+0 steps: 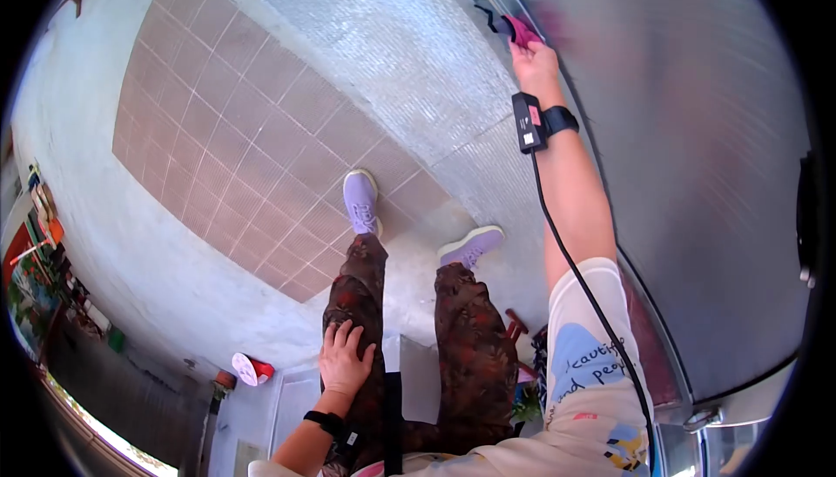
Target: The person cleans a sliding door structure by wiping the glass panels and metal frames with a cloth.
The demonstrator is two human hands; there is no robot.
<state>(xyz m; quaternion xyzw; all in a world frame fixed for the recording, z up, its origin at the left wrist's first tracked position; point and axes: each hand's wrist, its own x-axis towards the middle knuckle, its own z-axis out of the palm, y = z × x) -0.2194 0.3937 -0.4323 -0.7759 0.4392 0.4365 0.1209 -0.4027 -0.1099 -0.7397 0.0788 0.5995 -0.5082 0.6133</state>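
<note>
Step in hand: right arm at full reach, right hand (535, 63) up at 1 o'clock, thumb and fingers pinching a magenta-and-dark cloth (521, 33) at the rim (582, 120) of a big glossy grey panel (679, 128). Dark loose end sticks out toward 11 from the pinch. Can't tell if the cloth touches the rim or sits just off it. Any move from here calls for a firm pinch and slack in the cable (557, 237) — it runs from the black box (529, 121) on the wrist back down the arm, and could snag (my read, not something showing). Left hand (345, 362) at 7 o'clock, palm down on the patterned trousers (357, 303), fingers a bit spread, gripping nothing. Panel fills 1 to 4, smooth, mirror-ish, with a blurred pink patch near the cloth that looks like its reflection. Underfoot: pale rough floor (401, 277), ridged brown tiles (261, 146) from 9 to 11, whitish textured strip (374, 33) toward 12. Lavender shoes (360, 198) planted near mid-frame. Red tub (259, 371) near 8, mixed clutter (43, 216) at 9 — too small to sort out.
</note>
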